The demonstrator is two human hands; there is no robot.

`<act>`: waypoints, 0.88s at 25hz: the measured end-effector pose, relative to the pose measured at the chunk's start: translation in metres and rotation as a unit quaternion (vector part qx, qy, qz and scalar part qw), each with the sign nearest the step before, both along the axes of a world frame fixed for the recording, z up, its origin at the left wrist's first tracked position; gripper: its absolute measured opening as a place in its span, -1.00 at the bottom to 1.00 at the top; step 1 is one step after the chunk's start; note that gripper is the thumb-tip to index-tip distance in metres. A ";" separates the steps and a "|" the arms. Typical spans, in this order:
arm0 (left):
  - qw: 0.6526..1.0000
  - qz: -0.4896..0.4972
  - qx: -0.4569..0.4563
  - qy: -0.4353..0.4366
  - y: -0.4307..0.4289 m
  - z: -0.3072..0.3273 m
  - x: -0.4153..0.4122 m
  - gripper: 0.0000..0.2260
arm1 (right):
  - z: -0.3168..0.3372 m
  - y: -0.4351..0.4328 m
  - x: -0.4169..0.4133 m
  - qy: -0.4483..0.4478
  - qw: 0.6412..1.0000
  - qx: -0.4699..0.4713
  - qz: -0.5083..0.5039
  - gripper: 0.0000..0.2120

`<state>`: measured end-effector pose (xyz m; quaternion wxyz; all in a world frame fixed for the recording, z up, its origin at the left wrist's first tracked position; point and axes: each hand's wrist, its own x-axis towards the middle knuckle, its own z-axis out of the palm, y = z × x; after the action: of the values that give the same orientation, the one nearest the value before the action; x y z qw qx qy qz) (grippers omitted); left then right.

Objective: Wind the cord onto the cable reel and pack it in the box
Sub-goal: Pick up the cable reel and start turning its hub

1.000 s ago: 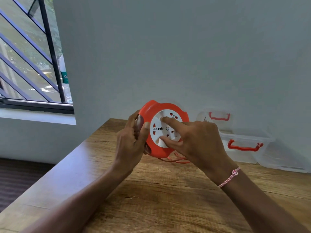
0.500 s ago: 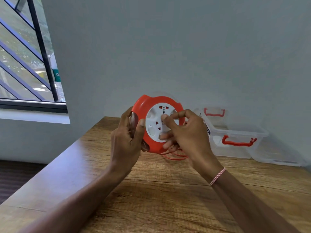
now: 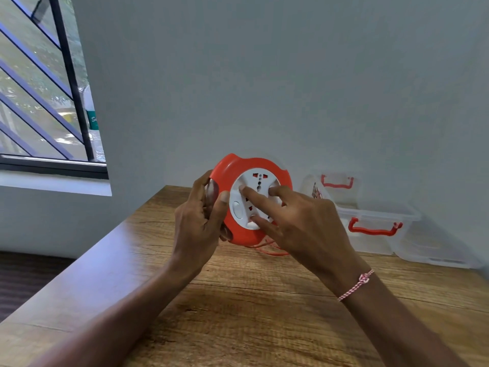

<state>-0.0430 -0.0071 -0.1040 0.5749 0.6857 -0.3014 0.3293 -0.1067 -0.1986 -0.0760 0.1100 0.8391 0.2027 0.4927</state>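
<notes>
An orange cable reel [image 3: 239,169] with a white socket disc [image 3: 260,185] is held upright above the wooden table [image 3: 238,300]. My left hand [image 3: 198,223] grips its left rim, thumb on the front. My right hand [image 3: 299,223] has its fingers spread on the white disc. A loop of orange cord [image 3: 270,250] hangs below the reel onto the table, partly hidden by my right hand. A clear plastic box [image 3: 375,221] with red handles stands at the back right.
The box's clear lid [image 3: 436,255] lies beside it against the grey wall. A barred window [image 3: 45,96] is at the left. The table's left edge runs diagonally, with dark floor [image 3: 23,276] below it.
My right fingers have shifted from curled to spread on the white disc, and the disc's socket pattern has turned. The reel stays in my left hand.
</notes>
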 end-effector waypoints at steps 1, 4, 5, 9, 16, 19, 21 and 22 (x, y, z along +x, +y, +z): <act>1.000 -0.004 0.005 0.000 0.001 0.000 0.000 -0.54 | -0.002 0.001 0.000 -0.002 1.000 0.000 0.002 -0.37; 1.000 0.000 0.016 0.000 0.004 -0.001 0.002 -0.53 | -0.004 0.005 -0.002 0.004 0.998 0.050 0.023 -0.44; 1.000 0.001 0.016 0.000 0.004 0.000 0.002 -0.61 | -0.003 0.007 -0.003 0.011 0.996 0.080 0.026 -0.44; 0.999 -0.032 -0.005 0.033 -0.002 0.001 -0.002 -0.73 | 0.002 0.023 -0.005 0.078 0.950 0.302 0.018 -0.35; 0.987 -0.078 -0.064 0.126 -0.002 0.004 0.006 -0.75 | 0.010 0.011 0.001 0.094 0.896 0.431 0.054 -0.69; 0.984 -0.078 -0.080 0.136 0.004 0.008 0.009 -0.73 | 0.020 -0.007 0.000 0.093 0.883 0.454 0.077 -0.65; 0.984 -0.080 -0.082 0.138 0.005 0.009 0.009 -0.70 | 0.021 -0.008 0.000 0.232 0.833 0.493 0.099 -0.49; 0.984 -0.080 -0.081 0.136 0.004 0.009 0.008 -0.68 | 0.019 -0.006 -0.001 0.295 0.809 0.498 0.109 -0.43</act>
<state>-0.0346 -0.0029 -0.0947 0.6888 0.6487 -0.2470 0.2091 -0.1077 -0.2047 -0.0566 -0.4418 0.8564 0.0424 0.2639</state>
